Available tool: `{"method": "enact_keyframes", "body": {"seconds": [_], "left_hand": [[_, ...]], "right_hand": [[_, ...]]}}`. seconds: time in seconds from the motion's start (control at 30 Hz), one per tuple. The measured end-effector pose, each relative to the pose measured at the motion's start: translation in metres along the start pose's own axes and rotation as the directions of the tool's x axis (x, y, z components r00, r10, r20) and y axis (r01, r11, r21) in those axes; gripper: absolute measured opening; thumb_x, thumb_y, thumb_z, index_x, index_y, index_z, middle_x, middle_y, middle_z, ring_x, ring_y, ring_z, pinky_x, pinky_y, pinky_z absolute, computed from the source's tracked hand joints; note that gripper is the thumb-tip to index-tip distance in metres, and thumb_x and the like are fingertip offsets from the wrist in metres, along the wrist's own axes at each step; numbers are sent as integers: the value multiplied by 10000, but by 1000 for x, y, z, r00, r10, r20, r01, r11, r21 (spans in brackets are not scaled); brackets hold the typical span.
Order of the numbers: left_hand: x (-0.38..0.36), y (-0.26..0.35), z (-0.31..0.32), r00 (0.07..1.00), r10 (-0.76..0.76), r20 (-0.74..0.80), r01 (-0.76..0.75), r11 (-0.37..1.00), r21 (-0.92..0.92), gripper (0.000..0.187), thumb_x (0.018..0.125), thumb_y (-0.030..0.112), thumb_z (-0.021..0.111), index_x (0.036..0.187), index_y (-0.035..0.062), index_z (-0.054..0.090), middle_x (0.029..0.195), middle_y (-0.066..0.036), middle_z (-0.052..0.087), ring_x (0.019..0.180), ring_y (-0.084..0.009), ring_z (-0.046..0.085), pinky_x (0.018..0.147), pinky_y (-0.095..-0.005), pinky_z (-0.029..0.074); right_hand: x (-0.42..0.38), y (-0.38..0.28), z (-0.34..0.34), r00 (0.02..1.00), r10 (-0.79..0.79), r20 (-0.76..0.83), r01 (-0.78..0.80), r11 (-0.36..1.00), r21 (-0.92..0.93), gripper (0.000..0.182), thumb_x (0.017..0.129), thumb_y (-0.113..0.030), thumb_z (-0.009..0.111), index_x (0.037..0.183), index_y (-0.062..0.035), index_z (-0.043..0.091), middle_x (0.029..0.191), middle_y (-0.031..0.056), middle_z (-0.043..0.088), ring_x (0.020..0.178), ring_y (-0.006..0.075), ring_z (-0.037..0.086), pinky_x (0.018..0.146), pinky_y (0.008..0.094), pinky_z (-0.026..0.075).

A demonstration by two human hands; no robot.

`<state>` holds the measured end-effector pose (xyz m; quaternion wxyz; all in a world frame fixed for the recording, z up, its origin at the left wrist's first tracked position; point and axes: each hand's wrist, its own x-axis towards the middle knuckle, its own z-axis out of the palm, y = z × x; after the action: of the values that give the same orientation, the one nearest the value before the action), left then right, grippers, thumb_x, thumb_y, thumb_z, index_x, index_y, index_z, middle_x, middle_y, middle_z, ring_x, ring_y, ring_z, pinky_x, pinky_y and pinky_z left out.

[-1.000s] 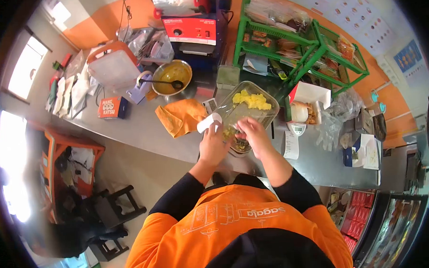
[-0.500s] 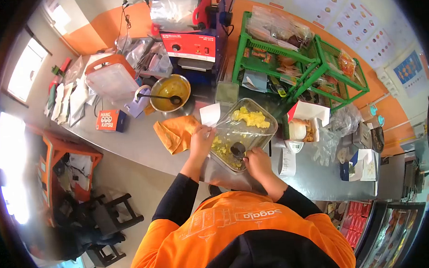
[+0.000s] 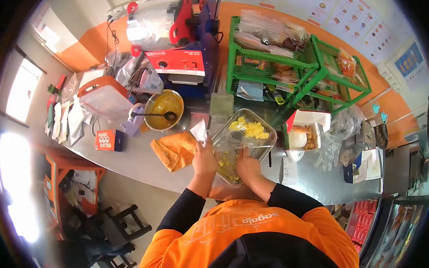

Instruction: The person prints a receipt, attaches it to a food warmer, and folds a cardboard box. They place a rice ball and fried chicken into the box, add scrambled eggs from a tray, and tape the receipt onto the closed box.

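A clear rectangular dish (image 3: 268, 148) stands on the steel counter, with yellow food (image 3: 249, 128) at its far end and smaller bits at its near end. My right hand (image 3: 248, 167) is closed over the middle of the dish on a dark scoop (image 3: 238, 137), whose head touches the yellow food. At the dish's left edge my left hand (image 3: 204, 160) is closed on a piece of white paper (image 3: 200, 132) that sticks up from its fingers. Left of that hand lies a folded orange cloth (image 3: 173, 152).
Behind the cloth stands a metal bowl (image 3: 152, 121) with a black ladle. A red and blue sealer (image 3: 176, 63) and green racks (image 3: 273, 61) line the back. An open food box (image 3: 313, 118) is on the right, an orange box (image 3: 106, 140) on the left.
My right hand and the scoop have moved from the near end of the dish towards the yellow food at the far end. My left hand has shifted slightly nearer to me, and the paper stands more upright.
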<state>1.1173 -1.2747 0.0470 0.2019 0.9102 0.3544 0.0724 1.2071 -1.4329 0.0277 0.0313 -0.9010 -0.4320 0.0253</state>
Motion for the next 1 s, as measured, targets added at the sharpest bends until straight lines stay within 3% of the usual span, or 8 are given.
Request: {"method": "enact_keyframes", "body": {"seconds": [0.13,0.23,0.33,0.53,0.67,0.83,0.93,1.0], "left_hand": [[-1,2,-4,997,-23,78,16,996,86,548,950,395,605,1407,109,505,1173,-198,587,981,-395,671,753,-502,579],[-13,8,-7,992,-23,125,11,996,90,504,957,419,590,1331,86,531,1135,-205,617,963,-397,682,745,-508,582],[-30,18,-8,986,6,168,-22,995,97,482,953,429,592,1263,64,539,1098,-209,640,949,-399,692,739,-508,583],[-41,34,-3,955,-6,295,-29,993,114,515,933,377,619,1268,7,492,1020,-222,668,902,-398,704,745,-497,585],[-41,24,7,965,40,261,-69,992,105,461,931,332,596,1261,26,494,1027,-231,669,887,-405,707,742,-518,583],[-39,22,3,965,39,258,-66,993,96,413,939,261,580,1273,41,479,1019,-214,669,929,-393,695,753,-499,581],[-39,16,4,974,71,214,-74,997,6,349,944,236,560,1227,48,479,978,-223,673,878,-419,693,730,-522,574],[-40,12,10,979,84,187,-73,995,-65,311,948,226,546,1193,47,478,943,-231,675,840,-438,690,712,-539,568]], "right_hand": [[12,1,-2,996,67,58,-69,997,26,476,903,-103,546,1324,115,508,1199,228,546,639,284,716,513,383,581],[11,3,2,986,110,125,-115,993,36,582,894,-98,566,1415,123,431,1254,244,528,665,291,723,537,377,589],[10,10,11,984,111,142,-114,993,13,724,895,-107,576,1511,137,285,1186,234,572,712,293,739,600,399,606],[11,17,19,980,111,166,-126,989,82,892,883,-90,574,1595,51,56,1279,339,566,737,327,736,632,439,602],[21,21,44,995,98,-8,-97,990,106,980,800,-74,659,1577,99,87,1070,275,667,705,344,717,613,421,581],[48,15,16,979,157,129,-173,977,123,922,858,-87,593,1606,28,66,944,236,719,738,332,732,638,407,593],[50,17,1,984,82,158,-94,993,67,813,855,-86,595,1574,39,235,863,208,728,739,334,731,646,408,594],[42,27,14,988,32,151,-48,994,101,821,845,-70,602,1575,33,241,883,205,722,721,327,720,607,425,572]]}}
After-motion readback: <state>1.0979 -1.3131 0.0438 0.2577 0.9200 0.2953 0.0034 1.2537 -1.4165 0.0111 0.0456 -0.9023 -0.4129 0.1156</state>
